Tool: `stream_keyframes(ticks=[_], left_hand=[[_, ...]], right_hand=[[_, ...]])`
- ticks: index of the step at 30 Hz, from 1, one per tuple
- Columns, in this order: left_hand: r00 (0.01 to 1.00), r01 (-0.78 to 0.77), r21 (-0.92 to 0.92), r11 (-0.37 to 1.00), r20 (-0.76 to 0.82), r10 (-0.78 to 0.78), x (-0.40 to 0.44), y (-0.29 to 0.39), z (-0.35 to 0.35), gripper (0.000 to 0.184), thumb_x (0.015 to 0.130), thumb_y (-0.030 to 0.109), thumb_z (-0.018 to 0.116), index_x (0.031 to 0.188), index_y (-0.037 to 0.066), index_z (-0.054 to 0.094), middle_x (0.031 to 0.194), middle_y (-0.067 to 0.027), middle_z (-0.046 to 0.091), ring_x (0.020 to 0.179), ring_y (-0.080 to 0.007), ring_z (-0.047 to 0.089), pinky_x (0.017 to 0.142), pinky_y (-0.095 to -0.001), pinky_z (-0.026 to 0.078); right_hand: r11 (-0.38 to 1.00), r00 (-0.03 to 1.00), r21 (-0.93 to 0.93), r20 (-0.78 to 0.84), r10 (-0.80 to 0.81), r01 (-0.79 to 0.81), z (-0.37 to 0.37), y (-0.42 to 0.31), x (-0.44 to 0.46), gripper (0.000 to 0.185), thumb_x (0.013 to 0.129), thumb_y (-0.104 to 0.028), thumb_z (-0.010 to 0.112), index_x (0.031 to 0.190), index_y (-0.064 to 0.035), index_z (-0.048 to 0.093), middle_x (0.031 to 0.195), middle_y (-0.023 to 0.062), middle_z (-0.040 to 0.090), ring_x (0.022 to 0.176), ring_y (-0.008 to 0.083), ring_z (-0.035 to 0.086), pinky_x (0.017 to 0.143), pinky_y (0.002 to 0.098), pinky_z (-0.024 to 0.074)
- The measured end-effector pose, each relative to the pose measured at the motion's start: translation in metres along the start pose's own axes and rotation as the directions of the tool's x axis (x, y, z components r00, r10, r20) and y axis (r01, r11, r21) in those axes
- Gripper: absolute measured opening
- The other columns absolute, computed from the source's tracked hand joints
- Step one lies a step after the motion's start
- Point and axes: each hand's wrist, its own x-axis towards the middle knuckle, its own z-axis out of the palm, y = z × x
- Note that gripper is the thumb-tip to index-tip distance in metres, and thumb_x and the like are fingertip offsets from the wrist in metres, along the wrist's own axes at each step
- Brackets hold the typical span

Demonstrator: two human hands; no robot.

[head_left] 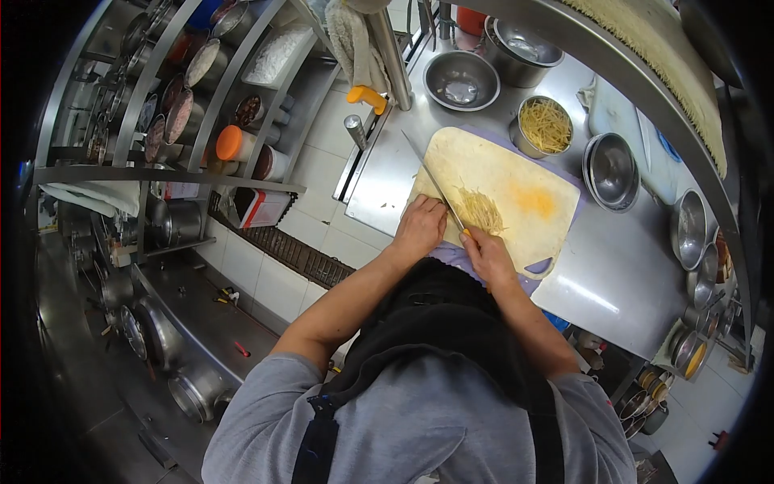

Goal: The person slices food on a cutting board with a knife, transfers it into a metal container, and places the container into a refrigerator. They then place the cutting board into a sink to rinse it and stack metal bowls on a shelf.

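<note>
My right hand is wrapped round the handle of a long knife, whose blade points up and left across the cutting board. Just left of the blade, my left hand rests at the board's edge with its fingers curled; what lies under them is hidden. Thin pale yellow shreds lie in a small pile right of the knife. An orange stain marks the board farther right. Behind the board stands a metal pot filled with similar shreds.
Metal bowls stand behind the board, and stacked bowls to its right. A pale board lies beyond. An orange handle sticks up at the counter's left edge. Shelves with containers stand left; a metal shelf edge arches overhead at right.
</note>
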Motion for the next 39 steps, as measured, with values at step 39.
stream_keyframes(ticks=[39], left_hand=[[1.000, -0.016, 0.032, 0.999, 0.020, 0.016, -0.007, 0.003, -0.001, 0.002, 0.075, 0.003, 0.062, 0.077, 0.002, 0.062, 0.079, -0.0123, 0.059, 0.082, -0.0298, 0.056, 0.074, -0.0388, 0.047]], right_hand=[[0.995, 0.995, 0.058, -0.065, -0.082, 0.086, 0.005, -0.002, -0.002, 0.024, 0.091, -0.020, 0.058, 0.102, 0.0015, 0.062, 0.080, 0.0265, 0.062, 0.077, 0.0444, 0.060, 0.069, 0.0485, 0.0476]])
